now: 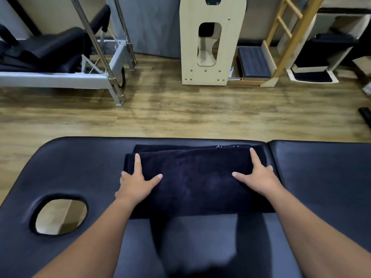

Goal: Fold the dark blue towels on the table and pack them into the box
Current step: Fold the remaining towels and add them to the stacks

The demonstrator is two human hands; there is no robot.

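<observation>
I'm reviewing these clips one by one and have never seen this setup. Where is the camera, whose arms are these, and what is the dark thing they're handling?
There is no machine here: a person wears a wide-angle camera on the head, looking forward and down, so the two bare arms are their own. The left hand and right hand lie on a folded dark blue towel, thumbs and forefingers spread on top while the other fingers wrap over its ends. The towel lies on a padded black table with an oval face hole. Exercise equipment stands beyond on a wooden floor. No box is in view.
</observation>
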